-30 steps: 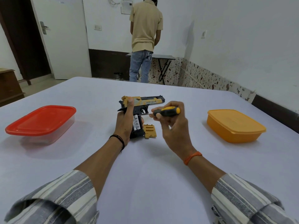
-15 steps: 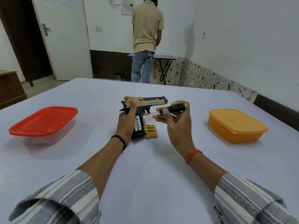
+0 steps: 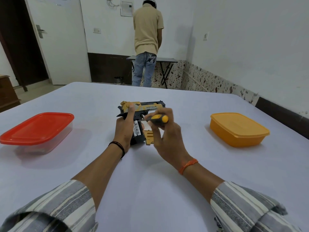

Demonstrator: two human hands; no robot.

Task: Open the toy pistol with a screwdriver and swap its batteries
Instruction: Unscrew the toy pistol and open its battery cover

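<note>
The left hand [image 3: 125, 129] is curled round the grip of the toy pistol [image 3: 145, 109], holding it on the white table [image 3: 150, 190] near the middle, barrel pointing right; its thumb lies up along the gold rear of the slide. The grip's side is open, and two white batteries [image 3: 136, 129] sit side by side in it, just right of the left palm. The right hand [image 3: 164, 136] grips the screwdriver [image 3: 157, 119] by its yellow and black handle, fingers wrapped round it, with the thin shaft pointing left toward the top of the batteries; whether the tip touches them I cannot tell. A gold cover plate [image 3: 149, 137] lies on the table just right of the pistol's grip, partly hidden by the right hand.

Well to the left stands a clear box with a red lid [image 3: 36, 127]; well to the right, an orange lidded box [image 3: 239, 128]. Beyond the far edge of the table, a person [image 3: 147, 41] stands at a small folding table [image 3: 164, 60], back turned.
</note>
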